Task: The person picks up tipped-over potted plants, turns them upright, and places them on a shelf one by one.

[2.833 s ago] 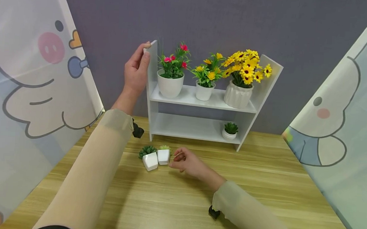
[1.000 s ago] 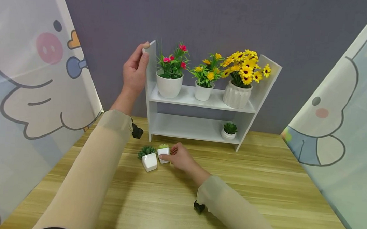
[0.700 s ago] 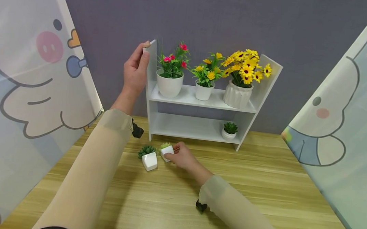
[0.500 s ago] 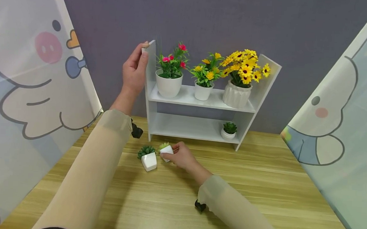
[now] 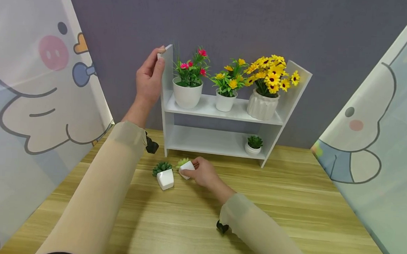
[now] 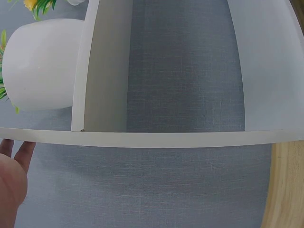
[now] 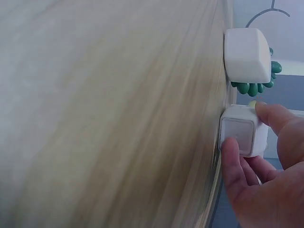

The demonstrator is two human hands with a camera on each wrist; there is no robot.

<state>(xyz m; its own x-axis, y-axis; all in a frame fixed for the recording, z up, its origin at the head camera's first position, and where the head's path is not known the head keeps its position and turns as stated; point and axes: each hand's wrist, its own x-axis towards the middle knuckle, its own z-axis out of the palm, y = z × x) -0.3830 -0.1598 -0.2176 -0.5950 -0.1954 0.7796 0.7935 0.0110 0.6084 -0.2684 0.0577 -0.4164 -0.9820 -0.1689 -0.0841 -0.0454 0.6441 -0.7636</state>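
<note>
In the head view my left hand (image 5: 148,81) grips the top front corner of the left side panel of a white two-tier shelf (image 5: 206,136). The left wrist view has its fingertips against that panel (image 6: 171,139). My right hand (image 5: 206,175) pinches a small white square pot (image 5: 187,166) holding a pale green succulent, tilted close over the table in front of the shelf. Its square base (image 7: 237,133) faces the right wrist camera, with a fingertip on it. Just left lies a second white pot with a dark green succulent (image 5: 162,168), tipped on its side.
The upper tier bears a pot of red flowers (image 5: 188,94), a small pot of yellow flowers (image 5: 226,101) and a ribbed pot of yellow daisies (image 5: 263,105). A round potted succulent (image 5: 254,144) stands at the lower tier's right end. A grey wall (image 5: 228,22) rises behind.
My right hand has reached left and taken hold of the pale succulent's pot. That pot has tilted and shifted right, away from the dark succulent. My left hand stays on the shelf panel.
</note>
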